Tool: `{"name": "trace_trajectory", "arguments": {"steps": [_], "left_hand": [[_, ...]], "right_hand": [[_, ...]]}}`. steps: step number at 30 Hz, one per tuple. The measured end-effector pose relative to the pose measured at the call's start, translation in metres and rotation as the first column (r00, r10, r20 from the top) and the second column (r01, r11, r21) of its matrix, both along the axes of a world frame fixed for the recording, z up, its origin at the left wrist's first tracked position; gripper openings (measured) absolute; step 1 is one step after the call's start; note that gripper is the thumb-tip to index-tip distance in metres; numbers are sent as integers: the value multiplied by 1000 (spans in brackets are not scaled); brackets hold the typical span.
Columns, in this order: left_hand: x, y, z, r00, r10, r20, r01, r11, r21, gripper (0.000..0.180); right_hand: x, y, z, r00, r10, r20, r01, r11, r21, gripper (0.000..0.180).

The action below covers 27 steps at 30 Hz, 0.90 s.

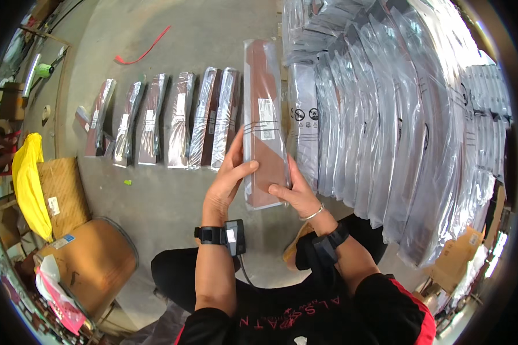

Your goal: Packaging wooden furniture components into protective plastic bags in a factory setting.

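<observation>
Your left hand (231,179) and right hand (298,194) grip the near half of a long, clear-wrapped brown panel (265,158) bearing a white label (266,114).

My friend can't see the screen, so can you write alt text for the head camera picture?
A person's left hand and right hand hold a long plastic-wrapped brown piece with a white label. To the left, a row of similar wrapped pieces rests on a grey floor; to the right, many plastic-covered pieces are packed closely together.

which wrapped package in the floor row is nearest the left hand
The row's rightmost package: its near end is beside the left hand; the others lie farther left.
</observation>
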State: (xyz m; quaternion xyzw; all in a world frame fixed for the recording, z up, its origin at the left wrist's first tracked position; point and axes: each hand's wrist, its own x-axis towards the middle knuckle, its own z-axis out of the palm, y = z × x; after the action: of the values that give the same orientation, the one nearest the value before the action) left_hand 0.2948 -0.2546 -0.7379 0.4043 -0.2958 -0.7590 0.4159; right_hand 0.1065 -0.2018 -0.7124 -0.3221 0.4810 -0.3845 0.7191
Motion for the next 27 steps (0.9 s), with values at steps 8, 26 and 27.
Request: {"name": "trace_trajectory", "arguments": {"steps": [8, 26, 27], "left_hand": [[-25, -10, -14, 967, -58, -247, 99, 983, 156, 80], [-155, -11, -20, 708, 295, 641, -19, 916, -401, 73], [-147, -14, -23, 761, 304, 573, -39, 903, -427, 72]], "right_hand": [[-22, 49, -15, 866, -132, 483, 14, 971, 239, 86], [-48, 88, -47, 921, -280, 270, 99, 840, 534, 33], [-45, 83, -42, 903, -318, 290, 118, 830, 545, 35]]}}
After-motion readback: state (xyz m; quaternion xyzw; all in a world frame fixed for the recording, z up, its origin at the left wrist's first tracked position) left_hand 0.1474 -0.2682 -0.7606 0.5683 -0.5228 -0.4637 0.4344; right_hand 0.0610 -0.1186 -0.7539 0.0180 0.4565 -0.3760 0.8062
